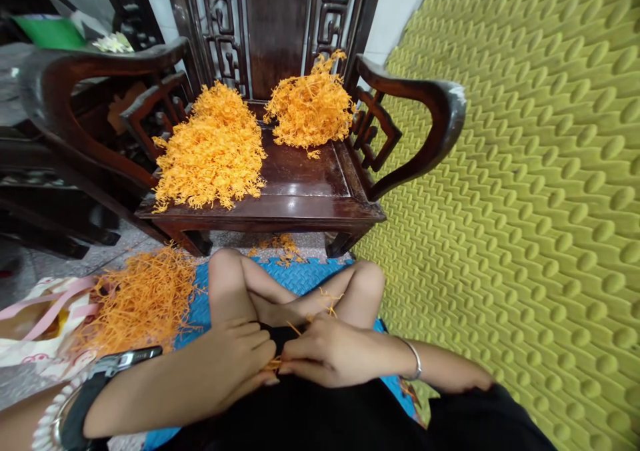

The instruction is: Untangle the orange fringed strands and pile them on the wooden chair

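Observation:
I sit cross-legged on a blue foam mat (300, 278). My left hand (240, 354) and my right hand (325, 354) meet in my lap, fingers pinched together on a small bunch of thin orange strands (274, 364). A few strands stick up past my right hand near my knee. Before me stands a dark wooden armchair (295, 198). On its seat lie two heaps of the same orange strands, a large heap (210, 151) at the left and a smaller heap (310, 108) at the back right.
A loose pile of orange strands (145, 298) lies on the floor at my left, beside a white and pink bag (35, 324). A yellow-green embossed mat (525, 191) fills the right side. Dark furniture stands at the far left. A few strands lie under the chair.

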`<act>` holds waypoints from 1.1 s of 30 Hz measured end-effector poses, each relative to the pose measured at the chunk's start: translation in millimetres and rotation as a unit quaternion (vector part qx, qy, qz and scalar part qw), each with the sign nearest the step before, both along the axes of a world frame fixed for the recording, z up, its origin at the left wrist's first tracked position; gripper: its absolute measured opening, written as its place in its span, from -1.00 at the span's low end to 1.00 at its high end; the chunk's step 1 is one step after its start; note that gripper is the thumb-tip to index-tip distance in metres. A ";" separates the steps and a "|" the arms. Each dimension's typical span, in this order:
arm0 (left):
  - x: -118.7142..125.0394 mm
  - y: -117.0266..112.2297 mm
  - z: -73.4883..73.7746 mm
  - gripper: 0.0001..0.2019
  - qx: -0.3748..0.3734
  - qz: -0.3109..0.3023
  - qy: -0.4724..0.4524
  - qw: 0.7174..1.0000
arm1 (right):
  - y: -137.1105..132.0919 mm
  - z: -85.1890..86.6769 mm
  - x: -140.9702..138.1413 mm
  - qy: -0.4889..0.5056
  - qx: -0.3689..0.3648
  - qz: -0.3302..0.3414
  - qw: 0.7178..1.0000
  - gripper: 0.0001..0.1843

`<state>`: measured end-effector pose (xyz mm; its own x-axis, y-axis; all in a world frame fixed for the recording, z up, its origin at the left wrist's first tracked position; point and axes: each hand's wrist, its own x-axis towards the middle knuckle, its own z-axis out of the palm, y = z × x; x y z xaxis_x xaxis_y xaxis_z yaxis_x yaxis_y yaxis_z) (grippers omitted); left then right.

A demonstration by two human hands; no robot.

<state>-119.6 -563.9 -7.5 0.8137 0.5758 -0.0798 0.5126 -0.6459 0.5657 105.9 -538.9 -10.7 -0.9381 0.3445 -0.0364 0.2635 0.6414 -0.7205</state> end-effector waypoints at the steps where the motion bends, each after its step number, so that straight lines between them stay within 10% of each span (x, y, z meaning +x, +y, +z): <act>1: -0.9 -1.6 1.0 -0.76 0.004 -0.011 0.013 1.000 | -1.0 0.0 0.7 -0.003 0.011 0.008 1.000 -0.66; 30: -16.6 -3.7 23.8 -0.77 -0.100 -0.060 0.048 0.992 | -4.4 17.0 32.8 -0.032 -0.003 0.012 0.999 -0.64; 33: -31.4 -4.3 23.2 -0.76 -0.107 -0.052 0.047 0.992 | -0.5 23.3 55.5 0.012 -0.032 -0.073 0.997 -0.63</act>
